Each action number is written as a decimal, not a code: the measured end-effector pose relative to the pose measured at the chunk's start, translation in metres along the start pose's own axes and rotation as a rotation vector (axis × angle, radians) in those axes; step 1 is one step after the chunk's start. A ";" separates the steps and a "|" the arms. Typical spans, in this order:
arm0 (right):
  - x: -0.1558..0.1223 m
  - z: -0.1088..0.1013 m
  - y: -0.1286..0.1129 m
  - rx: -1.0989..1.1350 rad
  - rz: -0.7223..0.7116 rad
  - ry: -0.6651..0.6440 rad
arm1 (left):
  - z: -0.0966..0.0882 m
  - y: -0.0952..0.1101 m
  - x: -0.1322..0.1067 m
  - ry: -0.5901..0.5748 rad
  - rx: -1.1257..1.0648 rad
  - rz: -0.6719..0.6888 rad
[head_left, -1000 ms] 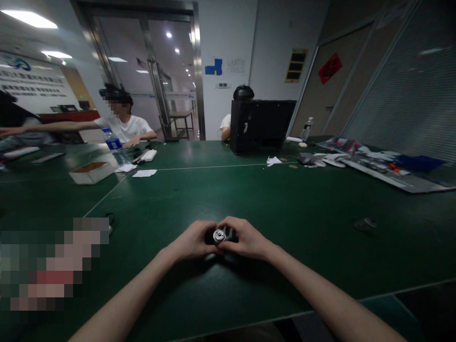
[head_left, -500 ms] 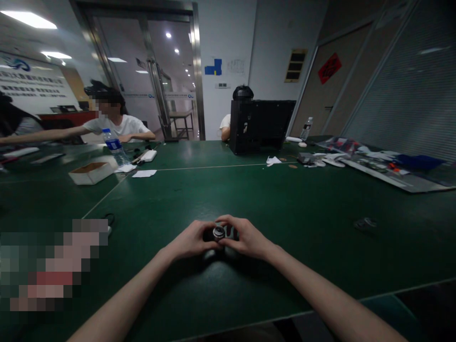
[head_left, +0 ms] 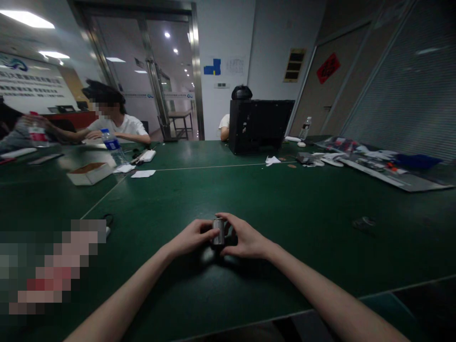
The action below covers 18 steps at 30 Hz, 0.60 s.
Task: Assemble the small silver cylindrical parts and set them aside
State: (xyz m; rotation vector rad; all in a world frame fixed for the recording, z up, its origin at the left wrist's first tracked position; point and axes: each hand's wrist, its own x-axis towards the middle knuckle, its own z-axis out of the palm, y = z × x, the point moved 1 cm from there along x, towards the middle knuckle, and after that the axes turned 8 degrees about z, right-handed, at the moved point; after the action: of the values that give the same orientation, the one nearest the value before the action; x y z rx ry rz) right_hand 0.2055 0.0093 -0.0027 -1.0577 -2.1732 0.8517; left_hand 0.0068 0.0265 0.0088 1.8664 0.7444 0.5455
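A small silver metal cylinder point(head_left: 218, 231) with a dark part behind it sits between my two hands, just above the green table point(head_left: 278, 209). My left hand point(head_left: 194, 237) pinches it from the left with curled fingers. From the right, my right hand point(head_left: 244, 237) wraps around it, fingers bent over the top. The cylinder's side faces me. Its lower part is hidden by my fingers.
A small dark object point(head_left: 362, 222) lies on the table to the right. A white box point(head_left: 89, 173), a water bottle point(head_left: 111, 145) and papers point(head_left: 143, 174) sit far left. A black case point(head_left: 261, 124) stands at the back. A person in white point(head_left: 117, 121) sits far left.
The metal cylinder has been turned in my hands: its round end faced me before, now its side does. The person at far left has drawn the outstretched arm in.
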 end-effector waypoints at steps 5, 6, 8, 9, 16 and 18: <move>0.002 0.005 -0.001 0.014 0.025 0.089 | 0.008 0.000 0.001 0.060 -0.234 -0.060; 0.002 0.005 -0.002 0.013 0.036 0.096 | 0.010 0.001 0.000 0.071 -0.286 -0.086; 0.002 0.003 -0.005 0.003 0.062 0.096 | 0.012 0.002 0.000 0.082 -0.388 -0.134; 0.002 0.002 -0.006 0.001 0.077 0.091 | 0.013 0.001 -0.001 0.083 -0.431 -0.152; 0.001 -0.002 -0.010 0.043 0.126 0.035 | 0.016 -0.013 0.000 0.120 -0.599 -0.202; 0.001 -0.002 -0.010 0.052 0.135 0.027 | 0.016 -0.014 0.000 0.128 -0.632 -0.215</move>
State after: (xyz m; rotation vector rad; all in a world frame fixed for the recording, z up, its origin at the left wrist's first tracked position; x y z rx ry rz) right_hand 0.2015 0.0063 0.0060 -1.1934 -2.0648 0.9439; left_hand 0.0140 0.0206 -0.0101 1.1624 0.7387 0.6720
